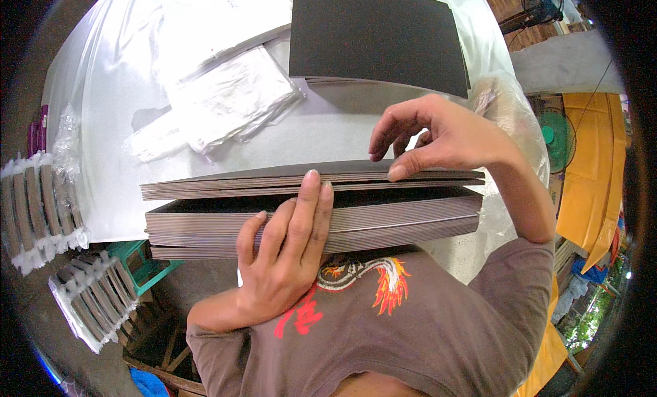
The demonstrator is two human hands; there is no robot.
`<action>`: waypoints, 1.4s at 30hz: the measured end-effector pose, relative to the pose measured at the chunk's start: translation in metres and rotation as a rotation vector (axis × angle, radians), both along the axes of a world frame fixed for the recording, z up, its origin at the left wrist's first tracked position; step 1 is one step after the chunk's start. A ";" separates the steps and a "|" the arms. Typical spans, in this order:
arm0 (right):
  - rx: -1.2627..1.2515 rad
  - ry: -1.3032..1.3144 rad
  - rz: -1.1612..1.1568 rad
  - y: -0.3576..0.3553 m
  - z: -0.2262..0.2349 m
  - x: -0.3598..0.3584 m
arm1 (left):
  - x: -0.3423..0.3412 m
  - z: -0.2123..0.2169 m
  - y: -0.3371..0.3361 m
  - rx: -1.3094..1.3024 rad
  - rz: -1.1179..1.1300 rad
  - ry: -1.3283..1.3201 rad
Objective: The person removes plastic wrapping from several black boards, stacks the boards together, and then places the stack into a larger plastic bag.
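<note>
White sheeting covers the table [116, 178] in the head view, with a green fan [556, 138] and hanging orange sheets [590, 168] off to the right. Your stack of dark boards [191, 224] lies at the table's near side, close to your shirt [438, 315]. Its long axis runs left to right across your chest, layered edges facing you, and a dark gap parts a thin upper bundle [205, 187] from the thicker lower part. Beyond it sit white plastic packets [236, 99] to the left and a black pile [376, 34] to the right, just past your right wrist; crumpled clear film [498, 99] borders that side. Wrapped bundles [44, 205] stand at far left. Your left grip [282, 257] is unclenched, fingers laid across the layered edges, bridging the gap. Your right grip [448, 137] arches loosely over the upper bundle, fingers curled and apart from the thumb, which meets its edge.
</note>
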State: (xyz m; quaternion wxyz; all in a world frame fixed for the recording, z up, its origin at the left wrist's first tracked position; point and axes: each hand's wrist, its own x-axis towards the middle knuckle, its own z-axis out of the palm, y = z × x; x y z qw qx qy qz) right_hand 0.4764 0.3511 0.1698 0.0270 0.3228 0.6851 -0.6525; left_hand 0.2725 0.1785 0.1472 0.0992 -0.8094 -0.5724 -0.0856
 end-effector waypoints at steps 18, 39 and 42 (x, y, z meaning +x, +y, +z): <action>0.092 -0.069 -0.062 -0.002 0.015 -0.009 | -0.001 -0.001 -0.002 0.001 0.000 0.009; 0.583 0.075 0.018 -0.005 0.001 -0.006 | -0.001 0.002 -0.007 -0.032 -0.010 -0.003; 0.604 0.076 0.015 -0.006 -0.001 -0.005 | -0.001 0.003 -0.006 -0.036 -0.012 0.000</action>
